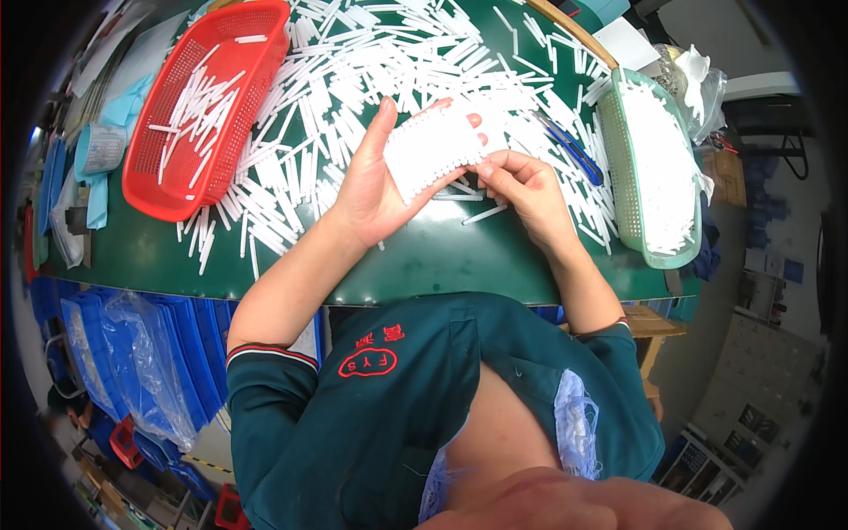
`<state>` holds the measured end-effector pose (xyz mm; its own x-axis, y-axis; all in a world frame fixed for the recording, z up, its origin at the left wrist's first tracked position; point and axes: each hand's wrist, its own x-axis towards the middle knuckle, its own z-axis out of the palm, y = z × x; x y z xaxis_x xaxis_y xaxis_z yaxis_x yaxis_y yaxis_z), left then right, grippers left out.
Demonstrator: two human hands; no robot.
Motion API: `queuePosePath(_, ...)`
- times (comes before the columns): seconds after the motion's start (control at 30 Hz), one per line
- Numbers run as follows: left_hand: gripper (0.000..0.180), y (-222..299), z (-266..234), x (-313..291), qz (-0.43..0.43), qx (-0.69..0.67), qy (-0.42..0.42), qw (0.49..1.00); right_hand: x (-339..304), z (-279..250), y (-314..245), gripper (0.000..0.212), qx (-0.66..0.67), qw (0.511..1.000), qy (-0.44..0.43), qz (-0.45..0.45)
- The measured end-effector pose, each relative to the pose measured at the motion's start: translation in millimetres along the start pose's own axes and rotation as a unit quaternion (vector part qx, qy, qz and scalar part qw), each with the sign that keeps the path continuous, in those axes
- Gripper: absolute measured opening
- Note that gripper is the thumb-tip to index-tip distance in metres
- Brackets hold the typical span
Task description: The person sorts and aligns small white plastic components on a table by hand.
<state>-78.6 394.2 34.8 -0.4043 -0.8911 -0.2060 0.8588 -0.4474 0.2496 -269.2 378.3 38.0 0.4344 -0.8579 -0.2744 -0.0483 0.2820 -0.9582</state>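
In my left hand point(364, 199), palm up with the thumb raised, lies a neat side-by-side row of short white tubes point(430, 152). Two of its fingertips show past the row's far edge. My right hand point(533, 193) pinches with thumb and forefinger at the right end of this row, against the left fingers. What sits in that pinch is too small or hidden to make out. Beyond and around both hands, many loose white tubes point(305, 102) are scattered over the green table point(424, 269).
A red perforated basket point(231, 146) with some white tubes stands at the left. To the right is a pale green basket point(625, 190) heaped with white pieces. Between it and my right hand lies a slim blue tool point(576, 150). Blue bins point(190, 344) stand below the table's left edge.
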Motion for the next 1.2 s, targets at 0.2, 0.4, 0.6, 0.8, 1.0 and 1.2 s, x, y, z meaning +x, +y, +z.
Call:
queuePosePath(0.2, 0.065, 1, -2, 0, -0.010, -0.022, 0.003, 1.000, -1, 1, 0, 0.017, -0.002, 1.000, -0.003, 0.003)
queuePosePath(0.4, 0.064, 1, 1, 0, -0.010, -0.035, 0.018, 0.999, -1, 2, 0, 0.018, -0.029, 1.000, 0.002, -0.010)
queuePosePath(0.6, 0.064, 1, 0, 0, 0.002, -0.017, 0.013, 1.000, -1, 2, 0, 0.018, -0.037, 0.999, 0.000, -0.007)
queuePosePath(0.8, 0.067, 4, 1, -1, -0.002, -0.026, 0.008, 1.000, -5, -6, -3, 0.017, -0.042, 0.989, -0.132, -0.056)
queuePosePath(1.0, 0.069, 5, -2, 0, -0.013, -0.048, -0.009, 0.999, -9, -5, -10, 0.010, -0.075, 0.987, -0.123, -0.076)
queuePosePath(1.2, 0.071, 6, 1, -1, -0.050, -0.066, -0.020, 0.996, -8, -22, -6, 0.007, 0.025, 0.967, -0.008, -0.252)
